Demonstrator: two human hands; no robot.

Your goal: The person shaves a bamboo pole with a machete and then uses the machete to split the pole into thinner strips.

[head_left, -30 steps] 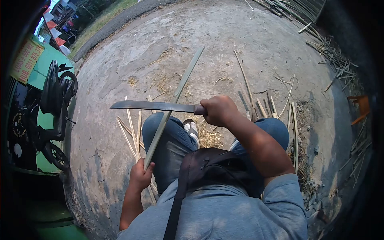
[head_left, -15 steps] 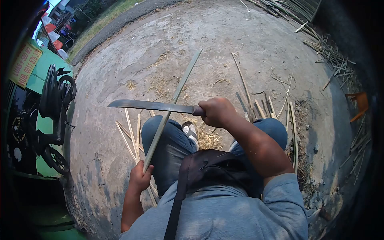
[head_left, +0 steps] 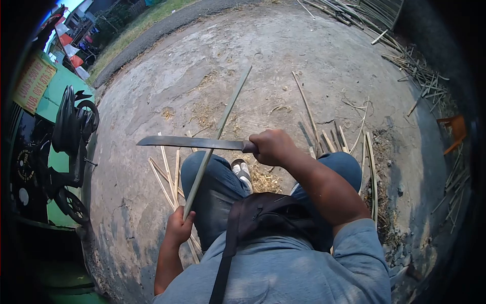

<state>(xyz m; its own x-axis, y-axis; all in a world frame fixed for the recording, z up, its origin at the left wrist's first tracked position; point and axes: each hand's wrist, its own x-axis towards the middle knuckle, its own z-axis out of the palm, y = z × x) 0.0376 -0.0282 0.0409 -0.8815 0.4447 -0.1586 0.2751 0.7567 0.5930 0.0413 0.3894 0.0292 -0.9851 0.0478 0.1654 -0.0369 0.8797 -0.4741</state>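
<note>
Your right hand (head_left: 274, 147) clenched on machete (head_left: 190, 142) handle, grip mostly hidden by fingers. Your left hand (head_left: 179, 226) grasps the lower end of the green strip (head_left: 223, 119); that end unseen. Blade lies across the strip, covering a short section, above your left knee (head_left: 202, 164).

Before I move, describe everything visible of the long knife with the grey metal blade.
The knife has a slender blade tapering to its tip and a short brownish handle, gripped in the right hand. It points leftward, crossing over the narrow pale-green strip; whether they touch, I cannot tell.
</note>
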